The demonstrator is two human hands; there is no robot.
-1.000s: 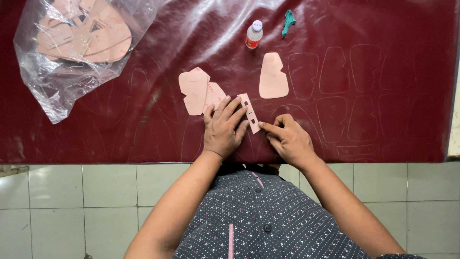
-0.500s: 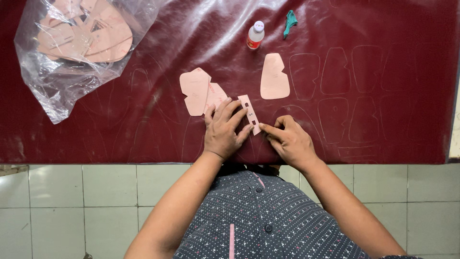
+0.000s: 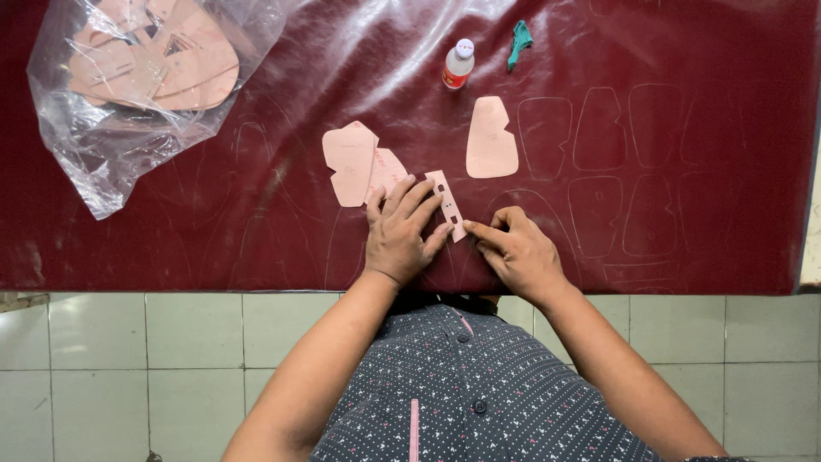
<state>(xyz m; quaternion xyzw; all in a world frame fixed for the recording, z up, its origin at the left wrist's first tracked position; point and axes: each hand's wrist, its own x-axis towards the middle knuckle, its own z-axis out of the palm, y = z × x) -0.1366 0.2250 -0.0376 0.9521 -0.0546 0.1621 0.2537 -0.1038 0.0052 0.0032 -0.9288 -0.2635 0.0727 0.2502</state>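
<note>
— Nothing much has moved since a moment ago: both hands sit where they were, and the small strip has not shifted.

— Where is that strip?

— The pale pink strip point(image 3: 448, 204), with small holes along it, lies slanted on the dark red sheet point(image 3: 256, 171), near the sheet's near edge, about the middle of the scene.

— And the left hand?

— The left hand point(image 3: 399, 231) lies flat with fingers spread, pressing on the strip's left side and on the sheet.

— The right one?

— The right hand point(image 3: 520, 255) has its fingers drawn together, the forefinger tip touching the strip's near end. Whether it pinches a tool, I cannot tell.

— What lies about?

— Just left of the strip, two overlapping pink cutouts point(image 3: 357, 162). Farther off to the right, a single pink cutout point(image 3: 491, 139). Beyond that, a small white bottle point(image 3: 458, 64) and a green scrap point(image 3: 519, 41). Far left, a clear plastic bag point(image 3: 137, 94) with more pink pieces inside. Traced outlines point(image 3: 599, 128) mark the sheet's right side.
</note>
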